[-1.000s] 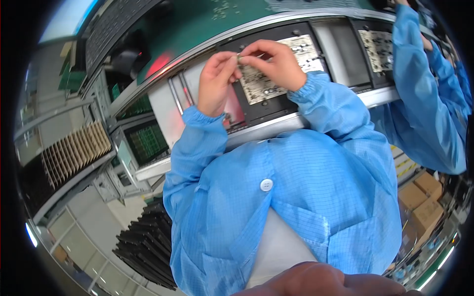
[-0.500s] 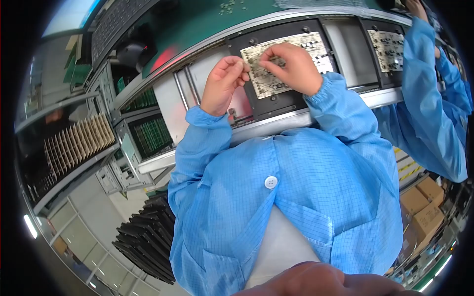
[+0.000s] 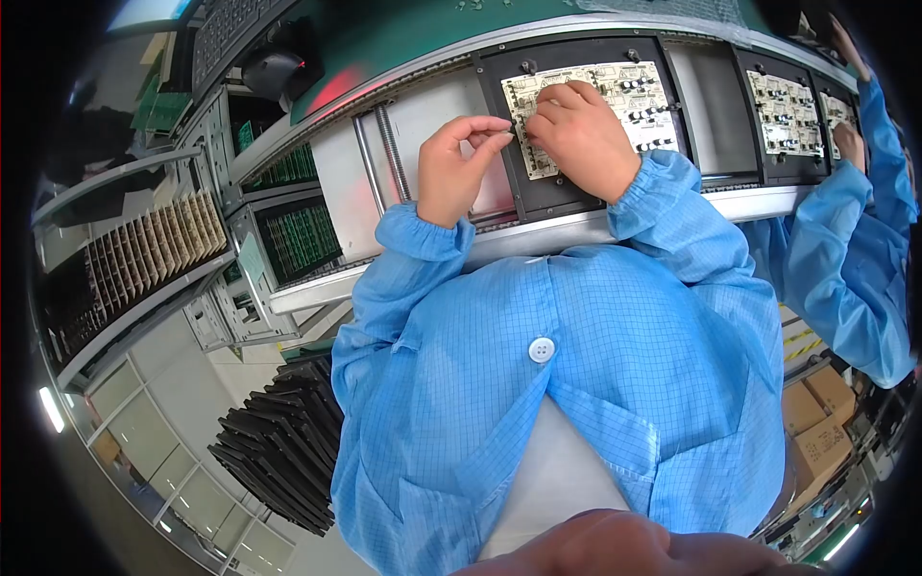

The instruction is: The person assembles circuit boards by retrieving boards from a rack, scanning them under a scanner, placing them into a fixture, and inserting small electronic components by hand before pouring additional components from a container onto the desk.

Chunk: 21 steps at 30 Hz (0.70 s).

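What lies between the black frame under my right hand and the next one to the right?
In the head view, a bare grey panel separates the first black frame from the second black frame.

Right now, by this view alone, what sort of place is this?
Likely an electronics assembly line: a pale circuit board sits in a black frame, another framed board lies further along, and green boards sit racked at left.

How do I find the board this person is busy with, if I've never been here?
Look for the blue coat with the white button, then the metal rail just beyond it. Past the rail, a black frame holds a pale circuit board. Unlike the similar boards farther right, this one has the coat wearer's own right hand over it.
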{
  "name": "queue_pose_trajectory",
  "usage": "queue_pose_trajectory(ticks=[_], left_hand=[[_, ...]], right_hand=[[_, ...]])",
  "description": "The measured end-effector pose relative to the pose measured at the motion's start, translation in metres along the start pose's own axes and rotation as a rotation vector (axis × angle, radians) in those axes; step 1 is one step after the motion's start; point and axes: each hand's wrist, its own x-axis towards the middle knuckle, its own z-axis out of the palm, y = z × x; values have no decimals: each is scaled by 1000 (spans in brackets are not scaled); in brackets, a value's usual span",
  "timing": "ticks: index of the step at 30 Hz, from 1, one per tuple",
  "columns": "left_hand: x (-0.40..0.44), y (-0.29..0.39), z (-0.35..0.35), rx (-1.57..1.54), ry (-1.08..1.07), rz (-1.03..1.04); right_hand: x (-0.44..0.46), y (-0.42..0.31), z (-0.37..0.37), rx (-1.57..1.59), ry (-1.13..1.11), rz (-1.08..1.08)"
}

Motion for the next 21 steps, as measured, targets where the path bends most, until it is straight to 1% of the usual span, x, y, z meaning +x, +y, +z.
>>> queue_pose_trajectory(ticks=[2, 3, 4, 5, 6, 7, 9, 10, 12, 13, 17, 21], left_hand=[[-3, -3, 4, 169, 48, 63], [-5, -3, 4, 169, 47, 62], [-8, -2, 5, 386, 39, 211], [-10, 0, 5, 603, 30, 361], [-13, 2, 7, 604, 30, 362], [-17, 4, 9, 621, 34, 384], [-22, 6, 14, 641, 36, 403], [-25, 6, 17, 661, 27, 401], [-26, 6, 20, 682, 11, 400], [-26, 4, 22, 703, 9, 438], [-25, 1, 27, 733, -17, 521], [-26, 1, 31, 753, -32, 527]], right_hand=[[-1, 0, 0, 19, 9, 3], [-2, 0, 0, 35, 19, 7], [-4, 2, -1, 35, 19, 8], [-7, 6, -1, 168, 38, 69], [-8, 10, -1, 302, 57, 130], [-7, 12, 0, 303, 55, 131], [-9, 19, 2, 424, 153, 246], [-11, 21, 2, 428, 152, 250], [-13, 26, 1, 381, 226, 250], [-12, 28, 4, 367, 289, 222], [-17, 30, 8, 381, 306, 251], [-18, 32, 7, 409, 286, 267]])
